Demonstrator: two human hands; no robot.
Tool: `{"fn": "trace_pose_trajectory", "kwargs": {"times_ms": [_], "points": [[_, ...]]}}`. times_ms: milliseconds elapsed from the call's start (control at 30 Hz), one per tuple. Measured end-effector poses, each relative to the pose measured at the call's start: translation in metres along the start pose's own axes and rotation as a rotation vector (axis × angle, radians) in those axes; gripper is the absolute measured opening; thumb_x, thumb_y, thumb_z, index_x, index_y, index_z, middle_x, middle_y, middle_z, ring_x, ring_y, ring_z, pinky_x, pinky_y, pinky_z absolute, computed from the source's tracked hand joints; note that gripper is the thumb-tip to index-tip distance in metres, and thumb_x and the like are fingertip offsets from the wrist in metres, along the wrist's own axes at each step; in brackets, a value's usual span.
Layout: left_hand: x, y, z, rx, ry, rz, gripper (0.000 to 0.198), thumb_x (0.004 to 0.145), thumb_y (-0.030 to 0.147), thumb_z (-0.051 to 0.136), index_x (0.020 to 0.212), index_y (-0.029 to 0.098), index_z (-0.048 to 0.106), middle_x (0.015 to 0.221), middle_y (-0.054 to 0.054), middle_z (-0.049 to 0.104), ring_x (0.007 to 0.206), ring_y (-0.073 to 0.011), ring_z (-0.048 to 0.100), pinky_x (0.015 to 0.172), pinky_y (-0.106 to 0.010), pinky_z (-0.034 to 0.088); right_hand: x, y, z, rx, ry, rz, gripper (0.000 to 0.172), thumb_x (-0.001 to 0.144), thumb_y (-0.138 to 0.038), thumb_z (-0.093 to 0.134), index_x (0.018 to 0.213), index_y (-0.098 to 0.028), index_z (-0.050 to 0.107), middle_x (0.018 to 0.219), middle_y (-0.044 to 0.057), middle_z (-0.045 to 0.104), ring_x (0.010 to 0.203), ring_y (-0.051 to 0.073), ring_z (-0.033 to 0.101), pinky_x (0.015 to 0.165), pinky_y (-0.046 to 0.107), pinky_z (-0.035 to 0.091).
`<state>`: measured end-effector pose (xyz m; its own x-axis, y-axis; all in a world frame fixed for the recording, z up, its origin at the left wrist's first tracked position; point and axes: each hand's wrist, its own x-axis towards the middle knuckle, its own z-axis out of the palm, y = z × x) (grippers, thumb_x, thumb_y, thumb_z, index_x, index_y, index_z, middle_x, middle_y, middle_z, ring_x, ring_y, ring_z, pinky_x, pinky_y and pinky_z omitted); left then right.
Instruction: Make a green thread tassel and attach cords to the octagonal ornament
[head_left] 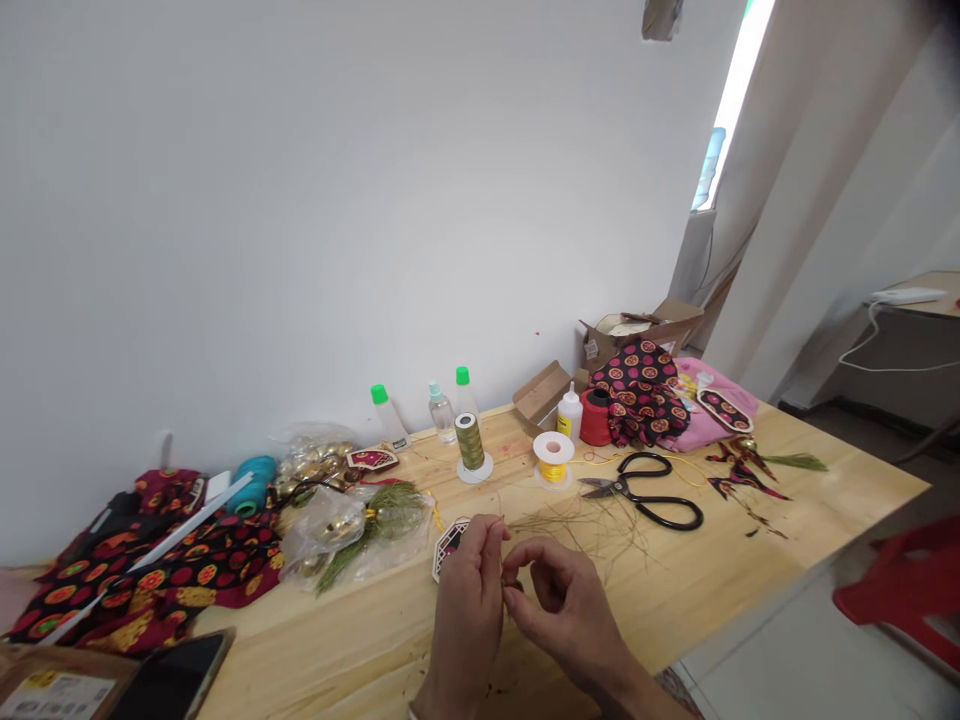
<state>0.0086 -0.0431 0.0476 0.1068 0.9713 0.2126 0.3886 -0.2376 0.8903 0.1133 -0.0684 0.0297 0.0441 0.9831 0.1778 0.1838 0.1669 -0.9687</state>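
My left hand is closed, its thumb and fingers pinched together over the front part of the table. Close beside it, my right hand has its fingertips pinched against the left hand's fingers. Whatever lies between the fingertips is too small and hidden to make out. Partly covered behind my left hand is an octagonal patterned piece with a pale border. Loose olive-green threads spread over the wood just beyond my right hand. Black-handled scissors lie open to the right of them.
Behind the hands stand a green thread spool, a yellow cord spool, a white glue bottle and a red thread cone. Patterned fabric, a teal spool and a phone are left. A green tassel lies on plastic.
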Motion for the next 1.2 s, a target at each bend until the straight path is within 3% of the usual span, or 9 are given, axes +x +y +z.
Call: {"fn": "trace_pose_trajectory", "kwargs": {"times_ms": [733,1067,1200], "points": [[-0.0029,0.0003,0.0031,-0.088,-0.004,-0.019,0.024,0.083,0.032,0.035,0.065,0.019,0.043,0.06,0.003,0.044,0.058,-0.0134,0.043,0.055,-0.022,0.032,-0.0045,-0.0031,0.0039,0.196,-0.012,0.049,0.012,0.061,-0.009,0.051,0.071,-0.017,0.049,0.042,-0.012,0.021,0.038,0.004,0.02,0.036,0.016,0.015],[-0.0037,0.0,0.0041,-0.098,-0.004,-0.023,0.024,0.083,0.032,0.036,0.064,0.019,0.043,0.06,0.002,0.044,0.058,-0.0136,0.043,0.056,-0.023,0.033,-0.0037,-0.0011,0.006,0.21,0.019,0.072,0.012,0.062,-0.009,0.05,0.069,-0.017,0.044,0.045,-0.011,0.025,0.039,0.004,0.022,0.036,0.016,0.015],[-0.0037,0.0019,0.0042,-0.101,-0.009,-0.037,0.026,0.083,0.034,0.036,0.063,0.019,0.043,0.057,0.004,0.04,0.054,-0.0127,0.041,0.052,-0.022,0.032,-0.0033,-0.0035,0.0053,0.237,-0.01,0.073,0.013,0.062,-0.01,0.051,0.07,-0.017,0.044,0.053,-0.008,0.037,0.039,0.003,0.022,0.036,0.016,0.017]]}}
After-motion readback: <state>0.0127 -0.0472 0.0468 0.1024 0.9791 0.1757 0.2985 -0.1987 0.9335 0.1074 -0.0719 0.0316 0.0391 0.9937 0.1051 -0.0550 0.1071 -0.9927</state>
